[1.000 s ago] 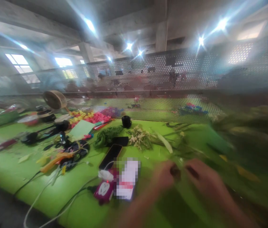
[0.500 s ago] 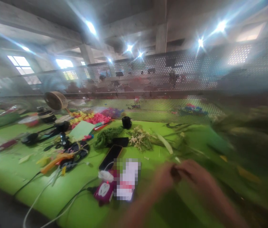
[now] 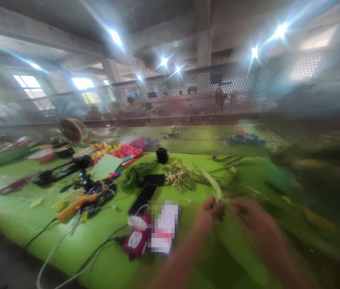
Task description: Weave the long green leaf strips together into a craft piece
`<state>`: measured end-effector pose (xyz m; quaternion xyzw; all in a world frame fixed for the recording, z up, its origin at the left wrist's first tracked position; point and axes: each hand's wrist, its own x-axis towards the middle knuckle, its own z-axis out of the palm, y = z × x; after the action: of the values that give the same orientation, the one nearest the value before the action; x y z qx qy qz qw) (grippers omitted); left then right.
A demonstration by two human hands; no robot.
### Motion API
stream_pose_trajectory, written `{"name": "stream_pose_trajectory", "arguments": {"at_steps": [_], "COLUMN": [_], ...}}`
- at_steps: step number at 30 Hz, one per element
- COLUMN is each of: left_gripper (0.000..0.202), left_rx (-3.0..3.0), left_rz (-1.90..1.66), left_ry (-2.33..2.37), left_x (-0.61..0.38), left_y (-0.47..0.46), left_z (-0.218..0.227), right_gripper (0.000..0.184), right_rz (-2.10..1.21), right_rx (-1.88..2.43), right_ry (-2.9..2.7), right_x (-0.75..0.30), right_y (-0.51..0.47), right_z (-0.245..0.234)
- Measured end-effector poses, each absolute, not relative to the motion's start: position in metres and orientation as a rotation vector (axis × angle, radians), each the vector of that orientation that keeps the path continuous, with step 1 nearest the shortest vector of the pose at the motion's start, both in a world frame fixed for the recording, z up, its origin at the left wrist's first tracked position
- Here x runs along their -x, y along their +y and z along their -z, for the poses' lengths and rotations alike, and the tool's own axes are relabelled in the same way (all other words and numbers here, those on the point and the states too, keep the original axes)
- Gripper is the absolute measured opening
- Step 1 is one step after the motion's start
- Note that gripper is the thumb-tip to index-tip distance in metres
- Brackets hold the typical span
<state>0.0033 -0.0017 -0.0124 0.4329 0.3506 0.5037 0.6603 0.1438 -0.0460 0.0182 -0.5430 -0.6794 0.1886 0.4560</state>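
My left hand (image 3: 208, 213) and my right hand (image 3: 252, 218) meet low in the picture, right of centre, above a bright green table (image 3: 22, 216). Both are blurred. Their fingers are pinched together around a small dark thing at the end of a pale green leaf strip (image 3: 213, 185) that runs up and away from them. I cannot make out what the dark thing is. My forearms lead down to the bottom edge.
A black phone (image 3: 142, 198), a pink device (image 3: 135, 241) with white cables, and an orange tool (image 3: 75, 204) lie left of my hands. Green stems (image 3: 136, 173) and pale plant bits (image 3: 181, 176) sit further back. A perforated metal screen (image 3: 200, 104) closes the far side.
My hands have drawn closer together and shifted slightly up and left. The view has drifted a little to the left.
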Motion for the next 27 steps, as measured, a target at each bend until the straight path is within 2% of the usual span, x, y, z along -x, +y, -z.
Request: {"name": "stream_pose_trajectory", "arguments": {"at_steps": [3, 7, 12, 16, 24, 27], "left_gripper": [0.031, 0.037, 0.041, 0.045, 0.028, 0.029], "left_rx": [-0.729, -0.550, -0.449, -0.436, -0.833, -0.844], "left_rz": [-1.288, -1.284, -1.274, -1.270, -1.427, -1.436], "left_ry": [0.797, 0.791, 0.839, 0.827, 1.063, 1.071], "left_x": [-0.001, -0.002, -0.008, -0.013, 0.004, 0.009], "left_y": [0.003, 0.000, -0.008, -0.011, 0.003, 0.009], "left_z": [0.012, 0.006, 0.003, 0.006, 0.004, 0.006], "right_gripper": [0.017, 0.022, 0.028, 0.023, 0.018, 0.018], "right_rz": [-0.571, -0.703, -0.697, -0.629, -0.570, -0.702], "right_rx": [1.382, 1.387, 1.540, 1.577, 1.643, 1.566], "right_ry": [-1.630, -1.717, -1.767, -1.757, -2.008, -2.077], "right_x": [-0.134, -0.118, -0.110, -0.110, -0.119, -0.122], "right_y": [-0.049, -0.047, -0.042, -0.041, -0.041, -0.041], "right_z": [-0.015, -0.001, 0.015, 0.021, 0.024, 0.031]}}
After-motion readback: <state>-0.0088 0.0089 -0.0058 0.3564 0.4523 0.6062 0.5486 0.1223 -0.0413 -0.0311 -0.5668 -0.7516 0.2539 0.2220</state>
